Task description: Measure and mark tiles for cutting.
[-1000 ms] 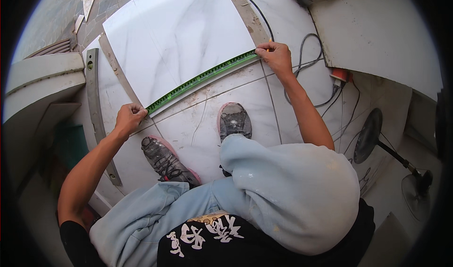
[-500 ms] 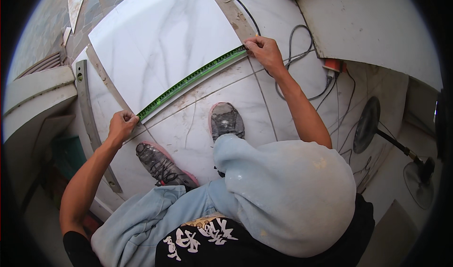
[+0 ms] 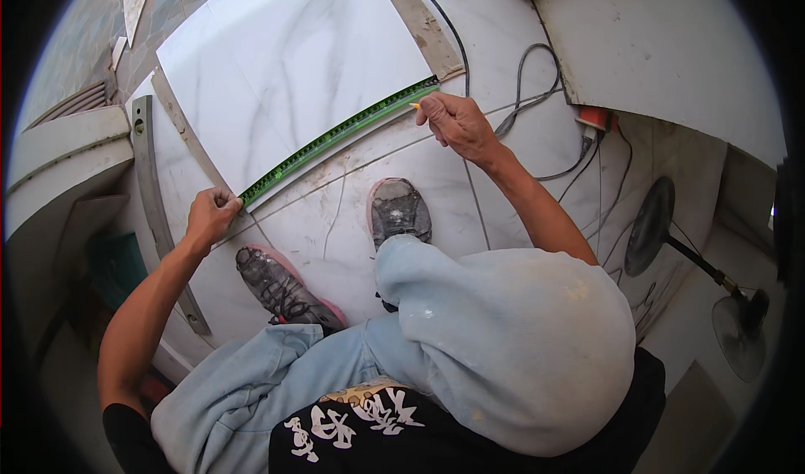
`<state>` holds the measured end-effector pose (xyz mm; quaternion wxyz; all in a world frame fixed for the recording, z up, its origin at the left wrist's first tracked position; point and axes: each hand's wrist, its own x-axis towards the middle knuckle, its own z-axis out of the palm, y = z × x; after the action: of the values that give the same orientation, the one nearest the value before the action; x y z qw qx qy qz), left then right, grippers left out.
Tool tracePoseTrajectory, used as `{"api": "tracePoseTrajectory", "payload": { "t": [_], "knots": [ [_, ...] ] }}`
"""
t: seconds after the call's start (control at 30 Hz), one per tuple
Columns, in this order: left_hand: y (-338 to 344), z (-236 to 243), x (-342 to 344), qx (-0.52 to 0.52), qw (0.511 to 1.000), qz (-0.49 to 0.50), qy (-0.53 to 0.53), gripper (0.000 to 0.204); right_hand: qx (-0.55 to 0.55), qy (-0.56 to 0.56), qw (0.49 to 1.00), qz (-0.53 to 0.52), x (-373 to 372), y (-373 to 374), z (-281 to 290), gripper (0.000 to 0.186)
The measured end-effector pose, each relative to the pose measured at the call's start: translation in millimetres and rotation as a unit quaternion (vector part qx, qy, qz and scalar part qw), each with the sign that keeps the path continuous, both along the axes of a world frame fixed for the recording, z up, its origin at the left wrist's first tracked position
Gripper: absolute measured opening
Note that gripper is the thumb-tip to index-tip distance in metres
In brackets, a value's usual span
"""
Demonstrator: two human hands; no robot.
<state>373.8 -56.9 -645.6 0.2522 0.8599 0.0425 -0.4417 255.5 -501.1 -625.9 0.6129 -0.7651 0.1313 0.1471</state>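
Note:
A long green strip (image 3: 335, 139) with dark marks along it, like a measuring tape's blade, lies across the near edge of a large white marbled tile (image 3: 277, 63). My left hand (image 3: 213, 216) is closed, pinching the strip's left end at the tile's near left corner. Close to the strip's right end is my right hand (image 3: 459, 126), with its fingers closed round a small pencil (image 3: 415, 105). Only the pencil's pale orange tip shows; the rest is hidden in the fingers. The right hand is off the strip's end, just on the near side of it.
A grey spirit level (image 3: 149, 168) lies along the left side. Board strips (image 3: 426, 30) show under the tile's sides. Dark cables (image 3: 521, 80) loop on the floor at right, by an orange socket (image 3: 596, 119). A black fan-like stand (image 3: 650, 227) is further right. My shoes (image 3: 399, 210) stand nearby.
My right hand has let go of the strip's right end and drawn slightly nearer, and a pencil tip now shows in its fingers. The left hand keeps its pinch; the strip stays along the tile edge.

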Motion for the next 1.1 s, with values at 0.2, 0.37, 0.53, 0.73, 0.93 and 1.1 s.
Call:
{"api": "tracePoseTrajectory", "payload": {
  "t": [0.2,0.37,0.53,0.73,0.93,1.1],
  "knots": [
    [-1,1,0,-0.004,1.000,0.003,0.003,0.015,-0.067,-0.079,0.992,0.073,5,25,-21,0.018],
    [-2,1,1,-0.002,1.000,0.013,0.012,0.014,-0.087,-0.149,0.983,0.070,9,27,-43,0.015],
    [-2,1,1,-0.006,1.000,0.012,0.011,0.013,-0.083,-0.180,0.979,0.055,11,34,-50,0.009],
    [-2,1,1,0.009,1.000,0.006,0.005,0.014,-0.139,-0.223,0.964,0.053,10,35,-51,0.009],
    [-3,3,1,0.007,1.000,0.008,0.008,0.014,-0.120,-0.214,0.968,0.052,10,37,-53,0.008],
    [-3,3,1,-0.001,1.000,0.008,0.009,0.014,-0.130,-0.209,0.967,0.063,9,37,-54,0.009]
  ]
}}
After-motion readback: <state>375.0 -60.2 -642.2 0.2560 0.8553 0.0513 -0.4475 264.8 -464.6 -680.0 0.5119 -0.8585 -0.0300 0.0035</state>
